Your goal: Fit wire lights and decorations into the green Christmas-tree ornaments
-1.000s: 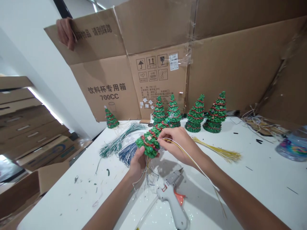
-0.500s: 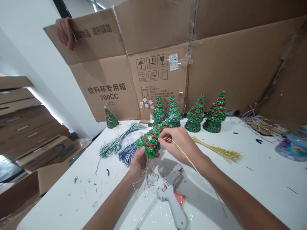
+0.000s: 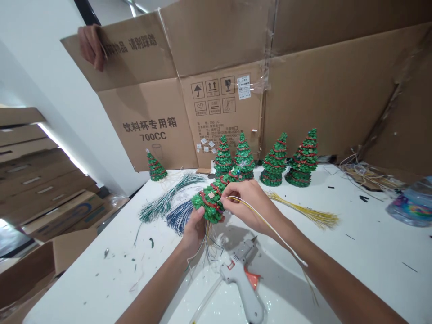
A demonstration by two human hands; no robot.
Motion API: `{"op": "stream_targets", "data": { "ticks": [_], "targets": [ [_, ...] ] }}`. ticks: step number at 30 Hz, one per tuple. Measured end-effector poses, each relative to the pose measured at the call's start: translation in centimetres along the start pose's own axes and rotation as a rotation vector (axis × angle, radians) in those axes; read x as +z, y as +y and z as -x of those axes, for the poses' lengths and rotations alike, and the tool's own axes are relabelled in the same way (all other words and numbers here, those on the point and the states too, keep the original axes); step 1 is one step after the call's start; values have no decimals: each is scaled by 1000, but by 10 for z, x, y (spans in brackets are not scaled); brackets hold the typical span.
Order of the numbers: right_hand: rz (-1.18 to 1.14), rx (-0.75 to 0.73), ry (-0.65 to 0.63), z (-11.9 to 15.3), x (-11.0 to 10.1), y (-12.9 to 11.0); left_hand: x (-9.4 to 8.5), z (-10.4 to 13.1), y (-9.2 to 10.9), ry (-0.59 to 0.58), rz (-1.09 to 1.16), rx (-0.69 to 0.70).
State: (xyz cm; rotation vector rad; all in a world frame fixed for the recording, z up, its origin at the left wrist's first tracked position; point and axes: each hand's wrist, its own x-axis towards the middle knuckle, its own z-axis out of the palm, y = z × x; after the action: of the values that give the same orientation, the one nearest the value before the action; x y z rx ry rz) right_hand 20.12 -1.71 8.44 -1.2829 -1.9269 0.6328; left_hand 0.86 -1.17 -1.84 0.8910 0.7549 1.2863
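Observation:
Tilted in my left hand (image 3: 195, 229) is a small green Christmas tree (image 3: 209, 202) with red garland; the fingers wrap round its lower end. Loose wires hang beneath it. My right hand (image 3: 245, 200) pinches a thin white and yellow wire (image 3: 263, 218) against the tree's side, and the wire's tail trails back over my right forearm. Whether its tip has entered the tree is hidden by the fingers. Below the hands a grey hot glue gun (image 3: 243, 274) with an orange trigger lies on the white table (image 3: 135, 292).
Several finished-looking trees (image 3: 274, 162) stand along the cardboard wall (image 3: 219, 49). Bundles of green wires (image 3: 165, 200), blue wires (image 3: 178, 216) and yellow wires (image 3: 310, 211) lie about. A clear plastic bottle (image 3: 411, 204) is at right. Another person's hand (image 3: 92, 47) grips the cardboard's top left.
My right hand has shifted very slightly left along the tree, and the wire's tail has swung up onto my forearm. My left hand and the tree stay nearly still.

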Motion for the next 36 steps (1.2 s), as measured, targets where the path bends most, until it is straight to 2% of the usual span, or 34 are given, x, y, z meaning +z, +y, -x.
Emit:
{"op": "stream_targets", "data": {
  "ticks": [8, 26, 31, 36],
  "targets": [
    [82, 24, 49, -3, 2, 2, -1, 0, -1, -3, -9, -5],
    [197, 2, 52, 1, 5, -3, 3, 1, -1, 38, -11, -8],
    [194, -16, 61, 2, 8, -2, 3, 0, -2, 44, 21, 6],
    [115, -52, 15, 2, 12, 2, 3, 1, -2, 50, 36, 1]
  ]
}}
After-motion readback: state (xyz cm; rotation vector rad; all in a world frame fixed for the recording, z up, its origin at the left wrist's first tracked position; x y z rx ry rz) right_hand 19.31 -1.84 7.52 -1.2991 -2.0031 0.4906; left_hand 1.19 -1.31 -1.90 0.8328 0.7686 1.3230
